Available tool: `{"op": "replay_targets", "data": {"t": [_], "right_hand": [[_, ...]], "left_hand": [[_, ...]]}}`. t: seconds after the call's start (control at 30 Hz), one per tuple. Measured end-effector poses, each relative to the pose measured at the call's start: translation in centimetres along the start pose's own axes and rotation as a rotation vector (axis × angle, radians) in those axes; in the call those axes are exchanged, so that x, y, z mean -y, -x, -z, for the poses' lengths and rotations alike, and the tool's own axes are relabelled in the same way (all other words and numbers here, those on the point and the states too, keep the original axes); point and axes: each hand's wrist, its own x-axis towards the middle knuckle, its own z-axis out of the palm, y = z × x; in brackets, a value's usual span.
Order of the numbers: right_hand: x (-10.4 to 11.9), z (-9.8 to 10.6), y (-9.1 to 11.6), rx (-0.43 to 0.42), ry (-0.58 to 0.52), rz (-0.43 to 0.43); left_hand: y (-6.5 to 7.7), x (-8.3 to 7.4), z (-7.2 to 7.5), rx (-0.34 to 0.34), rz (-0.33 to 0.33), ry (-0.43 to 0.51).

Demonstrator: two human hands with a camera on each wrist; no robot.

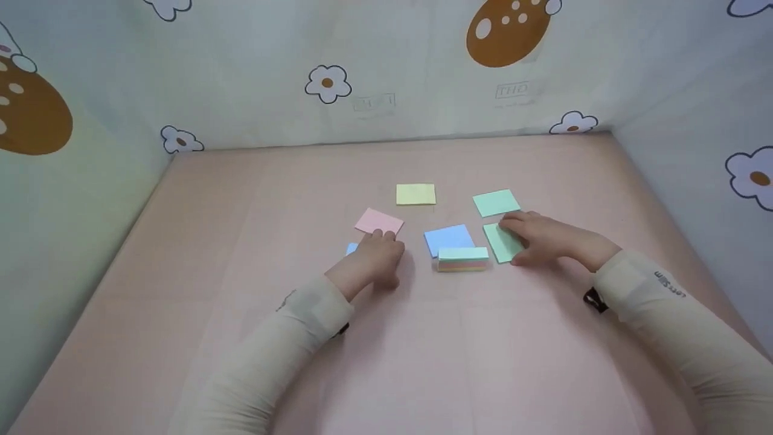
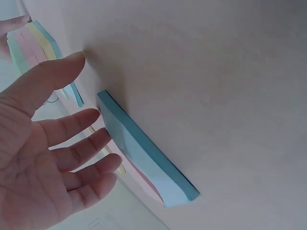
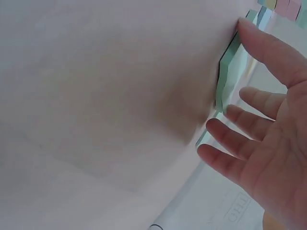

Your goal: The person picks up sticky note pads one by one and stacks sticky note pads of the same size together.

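In the head view my left hand (image 1: 377, 260) is over a blue sticky-note pad (image 1: 351, 248), largely hidden beneath it, with a pink pad (image 1: 379, 221) just beyond the fingertips. Seen from the left wrist, its fingers are loosely extended at the edge of the blue pad (image 2: 144, 148), the thumb held apart. My right hand (image 1: 546, 237) is at a green pad (image 1: 502, 243). In the right wrist view the thumb (image 3: 268, 48) meets one end of that green pad (image 3: 230, 72), while relaxed, spread fingers lie along its other end.
Between the hands lie a larger blue pad (image 1: 449, 239) and, in front of it, a small multicoloured stack (image 1: 463, 260). Farther back are a yellow pad (image 1: 415, 194) and another green pad (image 1: 496, 203). Patterned fabric walls (image 1: 416, 115) border the pink tabletop (image 1: 290, 193).
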Motion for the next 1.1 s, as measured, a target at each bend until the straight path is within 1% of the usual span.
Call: {"op": "replay_targets", "data": {"t": [0.2, 0.43, 0.63, 0.9, 1.1], "right_hand": [[0.03, -0.45, -0.15, -0.045, 0.028, 0.013], [0.43, -0.40, -0.12, -0.060, 0.042, 0.029], [0.29, -0.73, -0.25, -0.060, 0.056, 0.020], [0.03, -0.76, -0.09, -0.047, 0.041, 0.031], [0.06, -0.62, -0.02, -0.031, 0.022, 0.018]], "left_hand": [[0.03, -0.08, -0.10, -0.006, -0.001, 0.006], [0.14, -0.11, -0.09, -0.016, -0.006, -0.014], [0.04, -0.18, -0.04, -0.014, 0.006, -0.001], [0.07, -0.31, -0.07, -0.005, 0.015, 0.021], [0.20, -0.39, 0.05, -0.007, 0.017, 0.040]]}}
